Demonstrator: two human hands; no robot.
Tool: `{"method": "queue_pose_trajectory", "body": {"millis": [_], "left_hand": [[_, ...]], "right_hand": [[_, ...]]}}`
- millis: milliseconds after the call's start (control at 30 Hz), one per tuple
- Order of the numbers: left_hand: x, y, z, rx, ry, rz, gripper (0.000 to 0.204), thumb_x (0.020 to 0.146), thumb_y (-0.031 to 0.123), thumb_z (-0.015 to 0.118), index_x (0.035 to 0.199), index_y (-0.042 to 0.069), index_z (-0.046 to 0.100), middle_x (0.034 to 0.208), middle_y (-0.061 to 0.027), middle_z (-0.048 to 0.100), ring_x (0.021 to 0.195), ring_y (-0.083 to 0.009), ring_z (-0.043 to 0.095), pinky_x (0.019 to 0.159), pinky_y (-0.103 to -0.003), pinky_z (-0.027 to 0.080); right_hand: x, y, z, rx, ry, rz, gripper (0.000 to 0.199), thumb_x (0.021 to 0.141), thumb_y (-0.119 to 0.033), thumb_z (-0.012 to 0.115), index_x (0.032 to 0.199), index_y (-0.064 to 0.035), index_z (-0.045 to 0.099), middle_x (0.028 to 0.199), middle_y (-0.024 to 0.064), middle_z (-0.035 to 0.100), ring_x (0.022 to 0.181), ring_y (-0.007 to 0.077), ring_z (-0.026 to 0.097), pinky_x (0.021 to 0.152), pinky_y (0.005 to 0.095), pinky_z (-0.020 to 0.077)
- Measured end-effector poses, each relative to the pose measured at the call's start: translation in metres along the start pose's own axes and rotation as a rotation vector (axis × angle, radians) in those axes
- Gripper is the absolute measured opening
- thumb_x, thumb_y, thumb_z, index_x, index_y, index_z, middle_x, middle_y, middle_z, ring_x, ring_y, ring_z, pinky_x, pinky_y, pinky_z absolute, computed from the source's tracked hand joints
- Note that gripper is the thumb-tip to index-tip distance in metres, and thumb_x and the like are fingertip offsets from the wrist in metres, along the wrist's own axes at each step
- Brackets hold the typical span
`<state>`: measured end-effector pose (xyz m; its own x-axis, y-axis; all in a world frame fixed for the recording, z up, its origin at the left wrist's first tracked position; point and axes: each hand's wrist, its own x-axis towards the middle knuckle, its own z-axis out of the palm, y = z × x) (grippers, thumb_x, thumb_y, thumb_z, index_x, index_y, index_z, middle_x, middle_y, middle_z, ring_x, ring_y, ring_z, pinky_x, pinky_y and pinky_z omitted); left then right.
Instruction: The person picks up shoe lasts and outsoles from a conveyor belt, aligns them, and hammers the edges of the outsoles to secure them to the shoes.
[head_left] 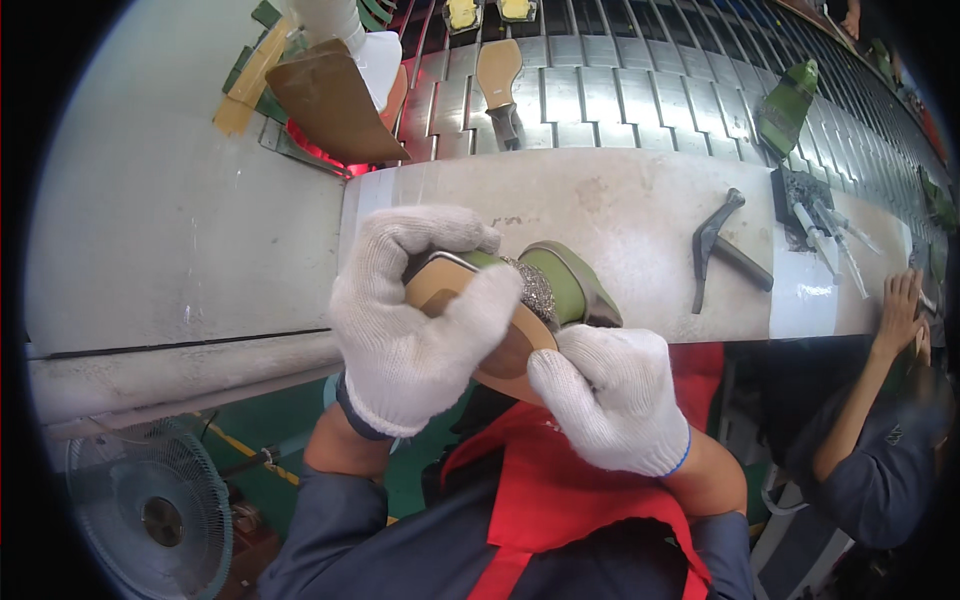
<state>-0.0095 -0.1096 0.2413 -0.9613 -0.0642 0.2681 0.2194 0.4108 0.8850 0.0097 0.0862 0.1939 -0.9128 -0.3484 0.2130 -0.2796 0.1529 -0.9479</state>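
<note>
Both my hands wear white knitted gloves. My left hand (405,320) curls around one end of a tan shoe sole (515,355), thumb lying across its face, where a darker brown patch shows. At the sole's other end, my right hand (615,395) pinches the edge between thumb and bent fingers. Right behind the sole is a green shoe last (568,285) with a glittery strap (537,287) around it. More green shows under my left fingers. Whether sole and last are joined, I cannot tell.
A hammer (715,245) lies right on the pale bench (640,215). Brushes (820,230) rest by a dark block (800,195). Beyond runs a slatted metal conveyor (590,90) carrying another sole (498,75) and green last (788,105). A fan (150,510) stands lower left; a co-worker's arm (870,370) reaches in right.
</note>
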Motion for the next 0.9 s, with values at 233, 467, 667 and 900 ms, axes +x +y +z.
{"method": "queue_pose_trajectory", "body": {"millis": [233,467,667,900], "left_hand": [[0.021,0.031,0.011,-0.168,-0.333,0.062,0.026,0.110,0.012,0.052,0.110,-0.006,0.071,0.102,-0.0161,0.079,0.098,-0.0196,0.074,0.091,-0.035,0.059],[0.040,-0.128,0.061,-1.167,-0.382,-0.435,0.052,0.119,0.040,0.045,0.135,-0.005,0.067,0.132,-0.0188,0.073,0.124,-0.0296,0.069,0.111,-0.045,0.052],[0.043,-0.160,0.090,-0.914,-0.097,-0.361,0.061,0.121,0.047,0.038,0.137,-0.005,0.066,0.131,-0.0181,0.073,0.123,-0.0280,0.068,0.110,-0.042,0.053],[0.080,-0.156,0.088,-0.614,-0.394,0.143,0.056,0.122,0.039,0.042,0.115,-0.006,0.074,0.111,-0.0150,0.077,0.097,-0.0189,0.073,0.090,-0.034,0.059]], "right_hand": [[0.024,-0.031,-0.041,-0.325,0.294,-0.261,0.072,0.072,-0.017,0.098,0.134,0.0019,0.068,0.092,0.0097,0.069,0.082,0.0157,0.069,0.075,0.0330,0.0560],[0.008,-0.039,-0.097,-0.095,0.402,0.197,0.042,0.106,-0.016,0.063,0.143,0.0058,0.065,0.122,0.0148,0.075,0.110,0.0210,0.074,0.103,0.0330,0.0553],[-0.057,0.046,-0.029,0.652,0.636,0.379,0.045,0.111,-0.017,0.061,0.148,0.0065,0.054,0.135,0.0203,0.069,0.113,0.0271,0.077,0.078,0.0329,0.0676],[-0.033,0.061,-0.015,-0.251,0.335,0.271,0.046,0.092,-0.010,0.086,0.134,0.0004,0.070,0.101,0.0087,0.074,0.083,0.0159,0.072,0.076,0.0303,0.0603]]}}
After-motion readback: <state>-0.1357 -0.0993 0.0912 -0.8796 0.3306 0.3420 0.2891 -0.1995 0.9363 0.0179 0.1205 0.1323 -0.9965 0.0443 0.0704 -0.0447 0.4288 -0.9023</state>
